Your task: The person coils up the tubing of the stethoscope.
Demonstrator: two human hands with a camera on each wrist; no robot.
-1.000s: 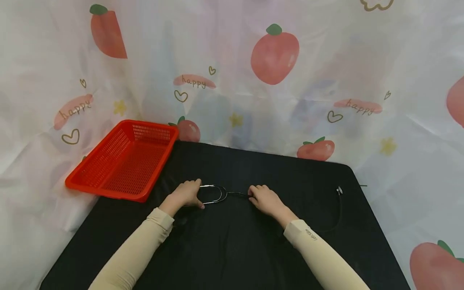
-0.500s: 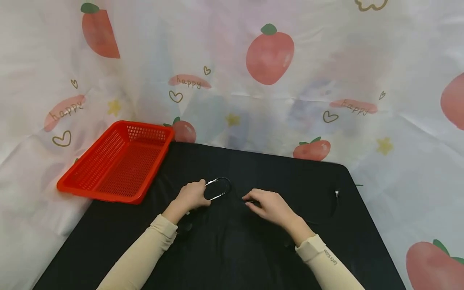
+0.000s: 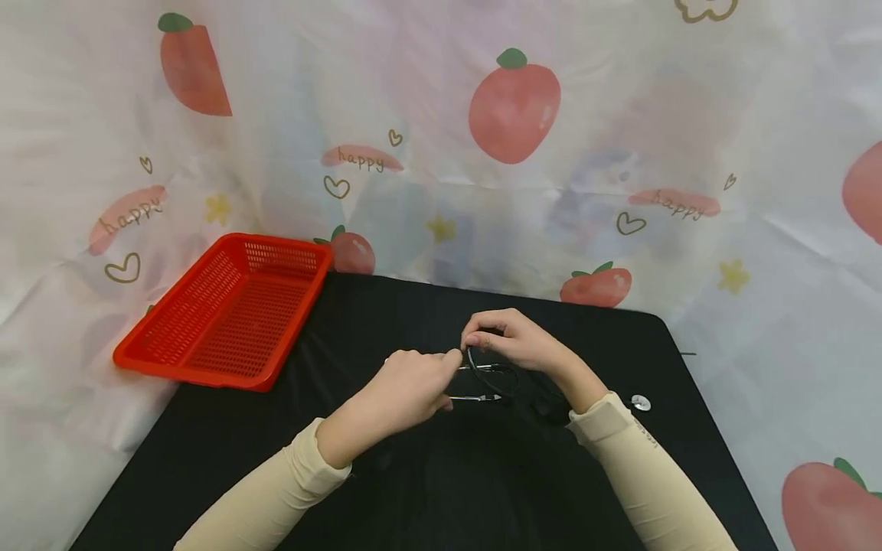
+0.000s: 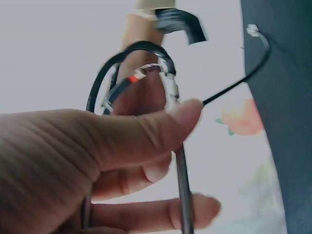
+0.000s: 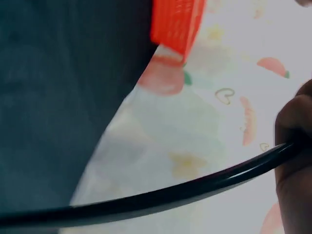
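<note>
A stethoscope with metal ear tubes and black tubing is held between both hands above the table. My left hand grips the metal ear tubes, thumb across them and fingers behind, as the left wrist view shows. Close beside it, the right hand pinches the black tubing, which loops down from its fingertips. The chest piece hangs or lies near the right sleeve; which of the two I cannot tell. The earpieces are hidden behind the left hand in the head view.
A red plastic basket with slotted walls stands at the table's back left. The table has a black cover. Behind it hangs a pale curtain printed with fruit and hearts.
The left hand has moved right with the ear tubes, and the right hand has risen with the tubing, so they are now close together. The chest piece has been drawn nearer the right sleeve.
</note>
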